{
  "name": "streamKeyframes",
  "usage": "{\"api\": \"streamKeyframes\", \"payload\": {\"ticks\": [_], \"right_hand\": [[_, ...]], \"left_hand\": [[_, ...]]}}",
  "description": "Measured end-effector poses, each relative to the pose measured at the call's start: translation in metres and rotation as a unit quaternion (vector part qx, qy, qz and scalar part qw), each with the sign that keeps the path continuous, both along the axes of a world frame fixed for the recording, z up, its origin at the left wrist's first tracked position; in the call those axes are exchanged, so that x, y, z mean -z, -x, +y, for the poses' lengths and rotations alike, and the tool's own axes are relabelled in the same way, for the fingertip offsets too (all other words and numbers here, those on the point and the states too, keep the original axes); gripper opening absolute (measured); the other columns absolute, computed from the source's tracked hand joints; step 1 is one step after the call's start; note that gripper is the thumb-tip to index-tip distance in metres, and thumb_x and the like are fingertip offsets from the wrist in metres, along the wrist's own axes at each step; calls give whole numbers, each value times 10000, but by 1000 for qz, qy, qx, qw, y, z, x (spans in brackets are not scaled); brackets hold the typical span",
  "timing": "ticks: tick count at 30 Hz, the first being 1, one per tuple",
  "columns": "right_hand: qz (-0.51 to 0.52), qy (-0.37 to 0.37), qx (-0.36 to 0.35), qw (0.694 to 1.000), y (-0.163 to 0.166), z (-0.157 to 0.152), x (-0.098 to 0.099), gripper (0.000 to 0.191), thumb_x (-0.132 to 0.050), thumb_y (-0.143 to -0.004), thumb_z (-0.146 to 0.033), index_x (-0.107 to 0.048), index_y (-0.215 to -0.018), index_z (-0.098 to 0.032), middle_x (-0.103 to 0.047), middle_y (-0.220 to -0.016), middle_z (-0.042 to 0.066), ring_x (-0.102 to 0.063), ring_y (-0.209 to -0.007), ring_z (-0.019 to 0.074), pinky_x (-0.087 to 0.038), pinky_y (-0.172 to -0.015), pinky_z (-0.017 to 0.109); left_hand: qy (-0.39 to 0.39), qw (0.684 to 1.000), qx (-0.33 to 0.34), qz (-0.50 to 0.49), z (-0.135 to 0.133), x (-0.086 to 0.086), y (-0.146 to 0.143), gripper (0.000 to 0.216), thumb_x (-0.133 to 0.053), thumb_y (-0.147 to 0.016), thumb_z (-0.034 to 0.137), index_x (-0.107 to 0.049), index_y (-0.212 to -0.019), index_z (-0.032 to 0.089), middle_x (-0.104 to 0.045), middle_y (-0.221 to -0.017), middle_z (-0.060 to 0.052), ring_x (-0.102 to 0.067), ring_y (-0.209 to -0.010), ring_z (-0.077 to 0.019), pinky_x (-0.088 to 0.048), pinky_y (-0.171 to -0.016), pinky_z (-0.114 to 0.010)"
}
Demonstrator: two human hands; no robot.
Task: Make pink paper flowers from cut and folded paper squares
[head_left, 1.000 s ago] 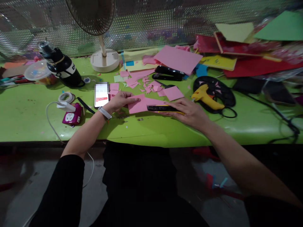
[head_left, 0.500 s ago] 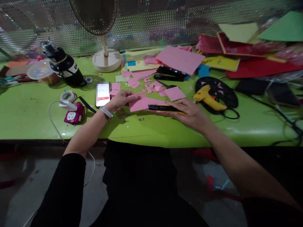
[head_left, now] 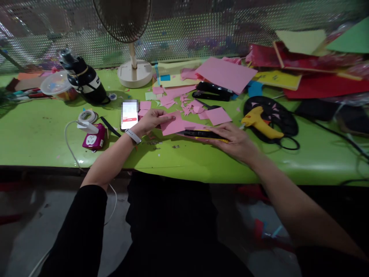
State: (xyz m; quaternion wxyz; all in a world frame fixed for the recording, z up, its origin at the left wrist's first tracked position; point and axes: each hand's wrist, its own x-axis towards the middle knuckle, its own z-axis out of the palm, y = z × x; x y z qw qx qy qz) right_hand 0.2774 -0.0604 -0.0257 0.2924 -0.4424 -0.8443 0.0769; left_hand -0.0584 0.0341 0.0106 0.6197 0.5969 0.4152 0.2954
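Note:
Between the thumb and fingers of my left hand (head_left: 152,122) is the left part of a pink sheet of paper (head_left: 174,125). My right hand (head_left: 235,139) is closed around a black and yellow utility knife (head_left: 206,134), which points left and lies over the right part of the pink paper. Whether the blade is out, I cannot tell. Part of the paper passes under the knife toward my right fingers. Just beyond my hands are pink paper scraps (head_left: 188,105) and a pink square (head_left: 219,115). A lit phone (head_left: 129,115) lies beside my left wrist.
A black stapler (head_left: 213,91) and a large pink sheet (head_left: 226,74) lie at the back. On the right, a yellow glue gun (head_left: 263,123) rests on a black pad (head_left: 288,115). At left stand a fan (head_left: 135,73), a dark bottle (head_left: 86,84) and a purple plug adapter (head_left: 94,138).
The whole view has shifted slightly, so the table things appear a little further right. Both hands keep their grip on the paper and the knife, with little visible movement between them.

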Motion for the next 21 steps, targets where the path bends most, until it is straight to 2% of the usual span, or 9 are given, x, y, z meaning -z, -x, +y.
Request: {"api": "streamKeyframes", "payload": {"ticks": [7, 16, 21], "right_hand": [[-10, -2, 9, 1000, 5, -2, -3, 486, -563, -1032, -565, -671, -1465, -372, -700, -1054, 122, -683, -963, 326, -612, -833, 507], [-1, -17, 6, 1000, 5, -1, -1, 440, -565, -1037, -545, -671, -1444, -418, -703, -1043, 88, -693, -955, 310, -616, -820, 493], [-11, -15, 0, 1000, 15, 2, -3, 443, -580, -1022, -583, -698, -1409, -403, -708, -995, 83, -690, -898, 292, -596, -804, 464]], "left_hand": [[9, 1000, -14, -21, 1, 3, -2, 270, -856, -860, 330, -693, -761, 140, -652, -705, -1, -537, -597, -51, -399, -573, -231], [29, 999, -35, -14, 0, -2, -3, 223, -839, -885, 283, -705, -772, 144, -664, -719, -8, -566, -611, -57, -434, -594, -249], [17, 999, -27, -19, -2, 1, -5, 271, -857, -869, 322, -684, -759, 145, -672, -723, -11, -572, -615, -51, -423, -579, -227]]}}
